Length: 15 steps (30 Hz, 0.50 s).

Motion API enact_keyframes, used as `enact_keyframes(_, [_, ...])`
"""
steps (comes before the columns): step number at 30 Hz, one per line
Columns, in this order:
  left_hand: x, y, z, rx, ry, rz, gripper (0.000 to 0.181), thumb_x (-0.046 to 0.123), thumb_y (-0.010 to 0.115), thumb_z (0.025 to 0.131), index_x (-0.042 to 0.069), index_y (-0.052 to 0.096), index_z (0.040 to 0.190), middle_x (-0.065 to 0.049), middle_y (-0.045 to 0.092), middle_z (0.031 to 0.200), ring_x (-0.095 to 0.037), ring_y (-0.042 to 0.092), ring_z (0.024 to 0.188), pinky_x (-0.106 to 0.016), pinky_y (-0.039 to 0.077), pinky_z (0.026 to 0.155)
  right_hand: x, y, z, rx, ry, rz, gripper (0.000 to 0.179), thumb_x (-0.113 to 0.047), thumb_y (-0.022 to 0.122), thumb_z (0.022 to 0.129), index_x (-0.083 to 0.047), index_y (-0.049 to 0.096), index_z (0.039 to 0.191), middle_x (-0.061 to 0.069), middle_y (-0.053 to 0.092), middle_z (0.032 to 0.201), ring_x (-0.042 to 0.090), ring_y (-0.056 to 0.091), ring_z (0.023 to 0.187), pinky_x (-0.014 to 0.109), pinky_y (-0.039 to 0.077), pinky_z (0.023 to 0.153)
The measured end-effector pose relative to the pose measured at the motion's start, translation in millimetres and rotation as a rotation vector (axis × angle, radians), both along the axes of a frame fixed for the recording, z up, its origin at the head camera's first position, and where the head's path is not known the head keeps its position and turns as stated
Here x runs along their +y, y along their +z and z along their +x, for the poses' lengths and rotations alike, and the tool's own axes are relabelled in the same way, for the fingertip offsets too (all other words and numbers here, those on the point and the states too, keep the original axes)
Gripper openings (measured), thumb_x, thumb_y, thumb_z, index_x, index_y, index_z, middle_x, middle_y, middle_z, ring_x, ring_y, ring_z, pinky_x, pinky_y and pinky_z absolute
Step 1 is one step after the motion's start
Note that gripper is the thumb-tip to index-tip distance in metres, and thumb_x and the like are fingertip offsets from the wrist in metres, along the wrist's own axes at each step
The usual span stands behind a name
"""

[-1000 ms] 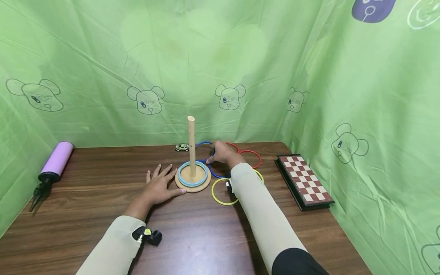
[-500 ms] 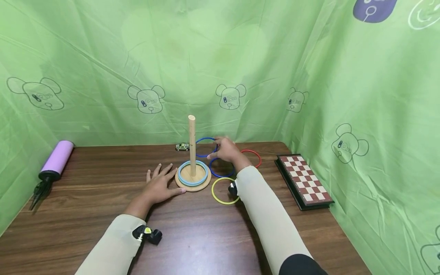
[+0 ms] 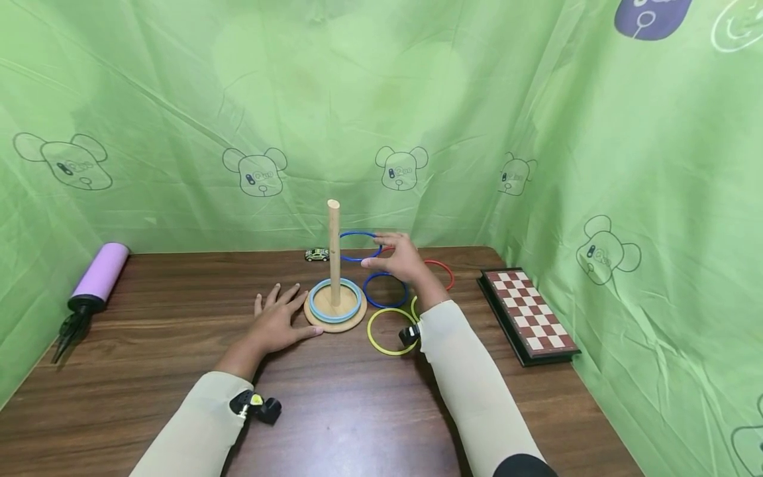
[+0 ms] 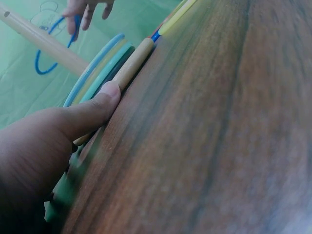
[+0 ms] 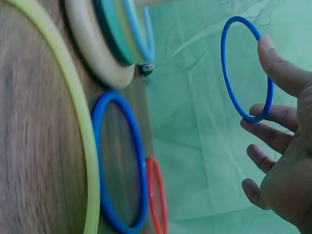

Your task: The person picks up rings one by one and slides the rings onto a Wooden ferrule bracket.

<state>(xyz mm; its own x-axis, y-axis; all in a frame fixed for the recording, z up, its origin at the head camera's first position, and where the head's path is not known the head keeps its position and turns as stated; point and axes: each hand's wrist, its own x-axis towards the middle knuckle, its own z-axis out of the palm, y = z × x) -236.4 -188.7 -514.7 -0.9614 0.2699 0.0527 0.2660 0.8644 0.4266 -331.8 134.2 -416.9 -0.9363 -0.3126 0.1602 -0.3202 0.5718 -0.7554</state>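
Tabletop [image 3: 167,305] looks basically the same as a second ago. The wooden stand [image 3: 334,255] hasn't budged, with a light-blue ring [image 4: 78,87] around its post, and the left hand [image 3: 275,326] is still parked there, fingers spread, thumb on the base edge, holding nothing.

Real change: the right hand [image 3: 398,257] came up with one blue ring [image 5: 223,61]. Its grip is a light pinch, thumb against fingertips. That ring's now clear of the tabletop, beside the post but not around it, so picked up and nothing more. Another blue ring [image 5: 142,158] stays put, ditto the little toy car [image 3: 316,255].
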Motion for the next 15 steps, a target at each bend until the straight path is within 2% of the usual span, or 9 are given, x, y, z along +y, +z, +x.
enact_keyframes(7, [-0.8, -1.3, -1.0, -0.008, -0.001, -0.003, 0.109, 0.081, 0.074, 0.086, 0.014, 0.045, 0.168, -0.018, 0.032, 0.179, -0.056, 0.01, 0.167, -0.085, -0.001, 0.126, -1, 9.6, 9.4, 0.036, -0.006, -0.107, 0.074, -0.037, 0.091, 0.091, -0.006, 0.064, 0.153, 0.011, 0.053, 0.168, 0.035, 0.033, 0.162, 0.063, 0.033, 0.131])
enact_keyframes(12, [-1.4, -1.0, -1.2, 0.0, -0.003, -0.003, 0.109, 0.08, 0.075, 0.086, 0.014, 0.046, 0.168, -0.018, 0.032, 0.179, -0.056, 0.011, 0.167, -0.086, 0.0, 0.126, -6, 20.6, 18.4, 0.095, -0.078, -0.19, 0.075, -0.037, 0.093, 0.089, -0.006, 0.066, 0.151, 0.004, 0.056, 0.165, 0.03, 0.036, 0.159, 0.06, 0.033, 0.13])
enact_keyframes(15, [-1.5, -1.4, -1.2, 0.005, -0.002, -0.004, 0.109, 0.081, 0.074, 0.086, 0.014, 0.046, 0.167, -0.018, 0.033, 0.179, -0.057, 0.011, 0.167, -0.086, 0.001, 0.125, -11, 28.5, 23.5, 0.151, -0.129, -0.25, 0.074, -0.033, 0.095, 0.087, -0.005, 0.067, 0.149, 0.006, 0.059, 0.162, 0.03, 0.04, 0.155, 0.059, 0.036, 0.129])
